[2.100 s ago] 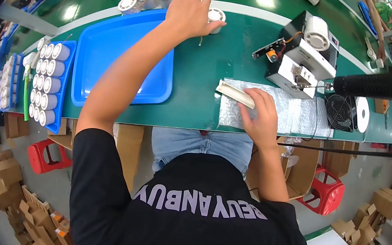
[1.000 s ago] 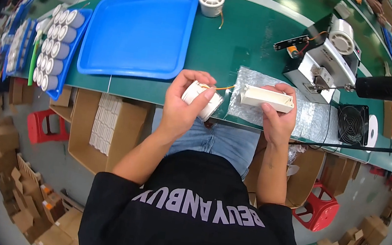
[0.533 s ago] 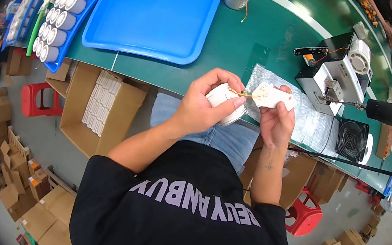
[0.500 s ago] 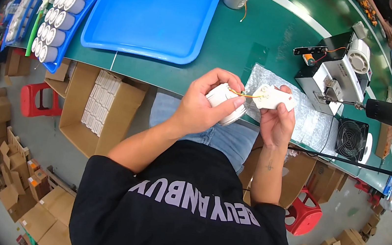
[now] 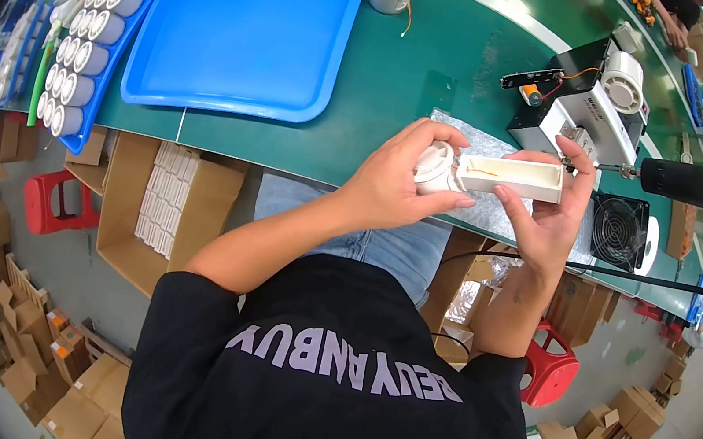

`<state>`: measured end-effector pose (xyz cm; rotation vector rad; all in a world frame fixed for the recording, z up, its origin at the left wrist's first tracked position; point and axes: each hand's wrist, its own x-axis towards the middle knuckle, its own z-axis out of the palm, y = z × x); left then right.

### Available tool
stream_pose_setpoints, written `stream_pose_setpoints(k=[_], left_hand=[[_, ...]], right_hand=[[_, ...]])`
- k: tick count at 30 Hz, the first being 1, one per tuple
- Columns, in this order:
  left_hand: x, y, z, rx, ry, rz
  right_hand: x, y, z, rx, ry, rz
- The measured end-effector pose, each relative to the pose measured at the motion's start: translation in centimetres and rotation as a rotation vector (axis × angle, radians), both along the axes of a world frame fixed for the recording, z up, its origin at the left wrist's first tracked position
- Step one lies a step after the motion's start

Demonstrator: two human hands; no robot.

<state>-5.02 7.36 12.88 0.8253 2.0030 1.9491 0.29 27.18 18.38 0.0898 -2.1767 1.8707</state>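
A round white drum (image 5: pixel 435 165) is at the left end of a long white trough (image 5: pixel 526 190), hollow side up, an orange wire (image 5: pixel 484 172) inside.

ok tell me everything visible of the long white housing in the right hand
The long white housing looks like plastic: a narrow, thin-walled trough, hollow side up. An orange wire shows inside near its left end. The right hand holds it crosswise over the bubble wrap, thumb on the near wall. That left end sits beside the white cylindrical part; contact is unclear.
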Motion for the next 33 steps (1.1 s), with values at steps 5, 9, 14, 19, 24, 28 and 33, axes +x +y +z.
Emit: stream_pose_setpoints(k=[5,9,14,19,24,28,33], left_hand=[[-0.7,2.0,-1.5,-0.034,0.175,0.069],[-1.1,1.3,-1.4,-0.142,0.245,0.042],[-0.8,0.9,-1.5,-0.124,0.066,0.013],[-0.6,0.5,-2.2,-0.076,0.067,0.018],[-0.6,0.0,-2.4,-0.060,0.078,0.036],[-0.4,0.5,-2.6,-0.081,0.180,0.077],[-0.3,0.7,-2.9,-0.013,0.168,0.069]], right_hand=[[-0.1,0.3,0.4,0.366,0.051,0.036],[-0.8,-0.7,-2.1,0.166,0.032,0.042],[-1.2,-1.5,-6.4,0.199,0.101,0.092],[-1.0,-2.3,-4.5,0.258,0.036,0.052],[-1.9,-2.5,-3.3,0.321,-0.010,0.149],[-1.7,-2.0,-2.5,0.329,-0.050,0.151],[-1.8,-3.0,-1.9,0.379,-0.033,0.148]])
